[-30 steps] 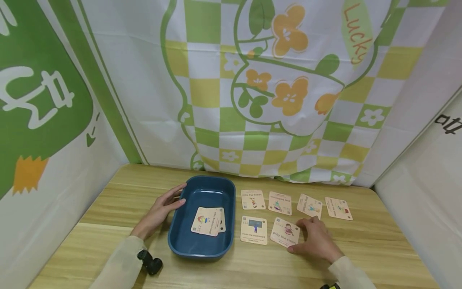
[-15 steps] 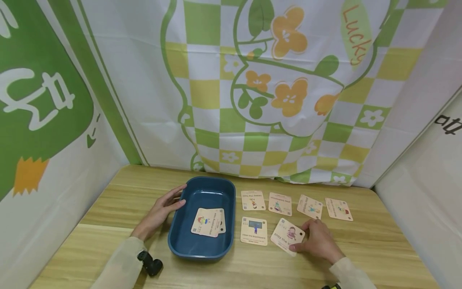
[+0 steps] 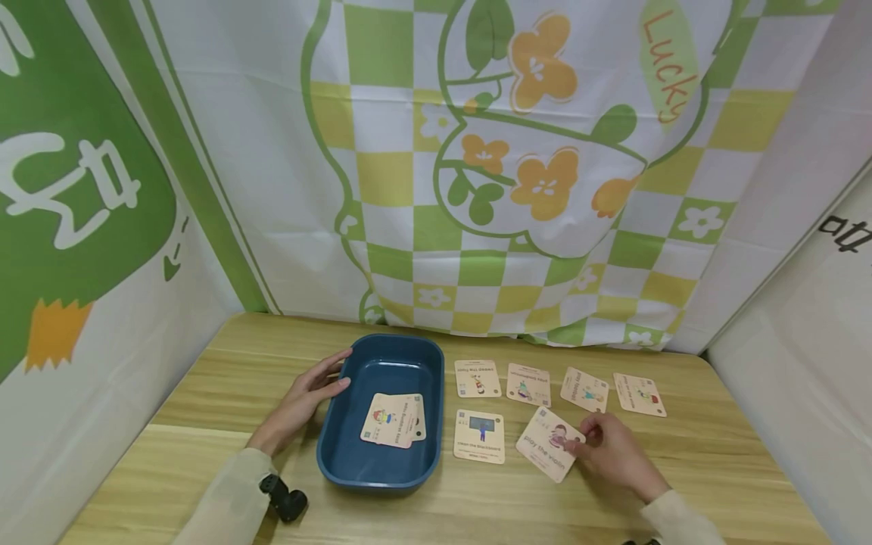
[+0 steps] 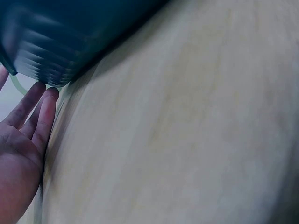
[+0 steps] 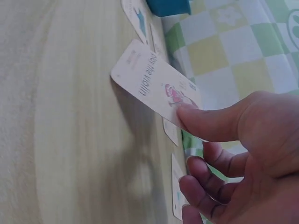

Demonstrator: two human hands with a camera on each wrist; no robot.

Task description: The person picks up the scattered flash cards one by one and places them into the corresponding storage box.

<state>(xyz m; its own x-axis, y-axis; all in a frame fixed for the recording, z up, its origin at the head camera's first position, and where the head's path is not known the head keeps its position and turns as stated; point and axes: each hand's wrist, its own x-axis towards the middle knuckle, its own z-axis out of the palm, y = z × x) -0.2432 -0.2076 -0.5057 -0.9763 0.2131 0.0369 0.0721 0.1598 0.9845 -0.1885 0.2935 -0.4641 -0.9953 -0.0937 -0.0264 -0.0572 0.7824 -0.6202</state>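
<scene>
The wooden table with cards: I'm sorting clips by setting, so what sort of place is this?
Probably a staged tabletop booth for children's learning games: printed cloth backdrops wall in a wooden table bearing picture word cards and a blue tray.

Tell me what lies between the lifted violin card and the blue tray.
In the head view, one card, "clean the blackboard", lies flat on the wooden table between the "play the violin" card pinched by the right hand and the blue tray.
</scene>
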